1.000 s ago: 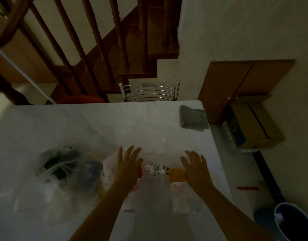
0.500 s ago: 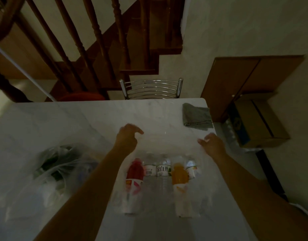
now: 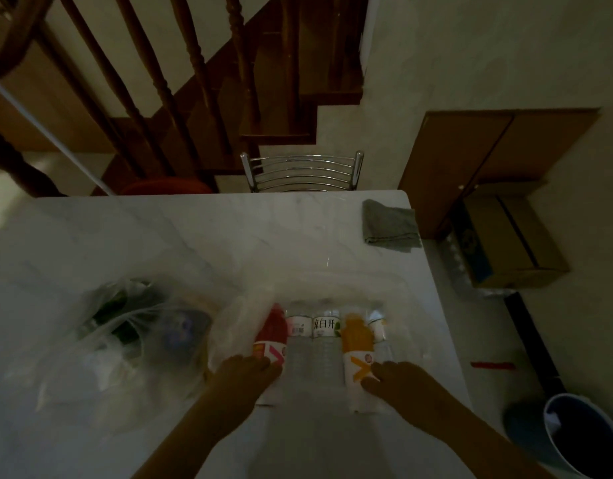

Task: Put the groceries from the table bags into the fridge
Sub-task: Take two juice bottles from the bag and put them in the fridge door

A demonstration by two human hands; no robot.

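Note:
Several drink bottles lie side by side in a clear plastic bag (image 3: 332, 281) on the white marble table (image 3: 194, 236). A red juice bottle (image 3: 274, 326) is on the left, clear water bottles (image 3: 324, 326) are in the middle, and an orange juice bottle (image 3: 357, 337) is on the right. My left hand (image 3: 243, 375) grips the lower part of the red bottle. My right hand (image 3: 398, 382) curls its fingers against the orange bottle's label from the right. A second clear bag (image 3: 125, 326), with dark green and blue items inside, sits further left.
A folded grey cloth (image 3: 389, 226) lies at the table's far right corner. A metal chair (image 3: 303, 171) stands behind the table, before a wooden staircase. A cardboard box (image 3: 505, 236) and a blue bucket (image 3: 581, 433) are on the floor to the right.
Both hands have come back from the bag's far edge toward me. They now sit on the lower ends of the red and orange bottles.

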